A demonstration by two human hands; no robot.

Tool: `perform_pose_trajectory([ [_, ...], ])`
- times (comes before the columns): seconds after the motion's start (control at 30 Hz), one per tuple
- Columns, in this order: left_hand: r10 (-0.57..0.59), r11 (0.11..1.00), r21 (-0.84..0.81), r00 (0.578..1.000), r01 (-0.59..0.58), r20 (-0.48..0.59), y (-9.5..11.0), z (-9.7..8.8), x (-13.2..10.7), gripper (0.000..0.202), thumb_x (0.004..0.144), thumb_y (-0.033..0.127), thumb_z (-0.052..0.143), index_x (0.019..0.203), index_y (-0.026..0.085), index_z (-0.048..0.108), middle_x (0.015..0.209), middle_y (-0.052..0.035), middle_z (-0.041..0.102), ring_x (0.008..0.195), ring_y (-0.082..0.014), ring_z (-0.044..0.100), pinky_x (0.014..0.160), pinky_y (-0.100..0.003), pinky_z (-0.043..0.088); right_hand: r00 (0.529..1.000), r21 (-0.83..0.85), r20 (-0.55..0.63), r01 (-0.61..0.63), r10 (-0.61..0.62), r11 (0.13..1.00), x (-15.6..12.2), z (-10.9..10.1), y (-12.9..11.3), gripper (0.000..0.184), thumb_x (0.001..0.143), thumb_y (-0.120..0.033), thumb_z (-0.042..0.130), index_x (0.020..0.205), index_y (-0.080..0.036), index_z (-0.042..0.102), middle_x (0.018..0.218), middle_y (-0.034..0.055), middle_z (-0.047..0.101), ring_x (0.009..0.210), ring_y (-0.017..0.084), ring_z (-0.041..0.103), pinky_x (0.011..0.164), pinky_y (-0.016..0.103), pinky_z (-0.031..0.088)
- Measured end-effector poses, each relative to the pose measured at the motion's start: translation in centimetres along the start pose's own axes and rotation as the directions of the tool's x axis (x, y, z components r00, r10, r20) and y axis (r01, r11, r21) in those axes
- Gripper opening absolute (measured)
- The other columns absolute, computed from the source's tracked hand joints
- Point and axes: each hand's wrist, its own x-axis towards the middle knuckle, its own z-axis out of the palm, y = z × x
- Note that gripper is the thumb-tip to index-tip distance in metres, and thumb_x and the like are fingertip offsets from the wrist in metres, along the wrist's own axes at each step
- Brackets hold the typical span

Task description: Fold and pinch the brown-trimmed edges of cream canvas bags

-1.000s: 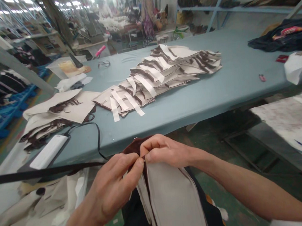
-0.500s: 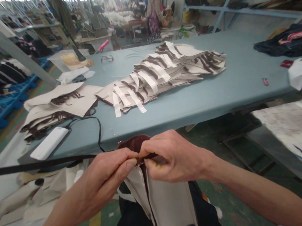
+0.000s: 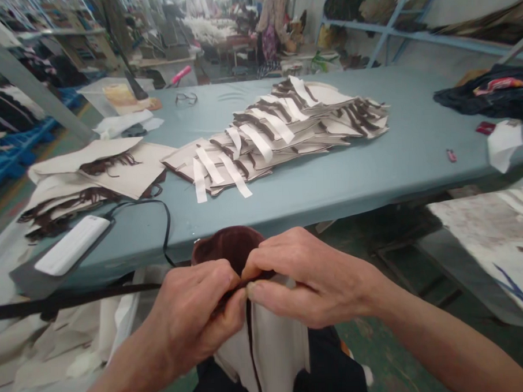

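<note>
My left hand (image 3: 193,314) and my right hand (image 3: 311,280) meet at the top of a cream fabric panel (image 3: 272,346), pinching its edge between fingers and thumbs. A dark brown fabric lining (image 3: 228,249) bulges up behind my fingers, and a thin dark seam runs down the panel. A long black strap (image 3: 75,298) runs left from my left hand; its end is hidden by my fingers. The panel hangs down over my dark trousers (image 3: 338,372).
A blue-grey table (image 3: 372,156) ahead holds a large stack of cream panels with brown trim and white strips (image 3: 276,132). A smaller pile (image 3: 91,174), a white power bank with black cable (image 3: 72,245), and glasses (image 3: 186,98) lie nearby. A co-worker (image 3: 275,28) stands beyond.
My hands have drawn closer around the top edge, and the brown lining now bulges higher above them. The cream panel looks narrower, and the view has shifted slightly.
</note>
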Motion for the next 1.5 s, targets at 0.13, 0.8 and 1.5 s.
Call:
perform_pose_trajectory([
  [0.13, -0.216, 0.925, -0.329, 0.976, 0.191, -0.04, 0.8, 0.5, 0.3, 0.043, 0.104, 0.024, 0.057, 0.066, 0.022, 0.037, 0.055, 0.0089, 0.036, 0.047, -0.0071, 0.034, 0.044, -0.022, 0.026, 0.995, 0.452, -0.025, -0.075, 0.097, 0.889, 0.9, 1.7, 0.4, 0.045, 0.098, -0.051, 0.068, 0.07, -0.019, 0.054, 0.063, -0.0066, 0.046, 0.057, 0.008, 0.039, 0.055, 0.023, 0.031],
  [0.8, -0.487, 0.515, -0.805, 0.873, 0.295, 0.008, -1.1, 3.0, -2.2, 0.059, 0.097, 0.068, 0.062, 0.067, 0.023, 0.04, 0.062, 0.0038, 0.04, 0.055, -0.012, 0.037, 0.05, -0.025, 0.033, 0.98, 0.241, -0.199, 0.062, -0.013, 0.968, 0.9, 2.9, 1.0, 0.014, 0.088, -0.013, 0.05, 0.077, -0.021, 0.054, 0.067, -0.0059, 0.052, 0.058, 0.009, 0.043, 0.059, 0.022, 0.037],
  [1.5, 0.0, 0.986, -0.168, 1.0, 0.0, 0.001, 0.5, -1.1, 1.6, 0.034, 0.098, 0.009, 0.048, 0.068, 0.022, 0.041, 0.058, 0.008, 0.04, 0.051, -0.0093, 0.039, 0.05, -0.025, 0.028, 0.984, -0.082, -0.093, 0.147, -0.155, 0.986, 0.2, -0.5, 0.6, 0.02, 0.103, -0.027, 0.064, 0.085, -0.017, 0.065, 0.073, -0.002, 0.062, 0.068, 0.012, 0.055, 0.07, 0.026, 0.038],
])
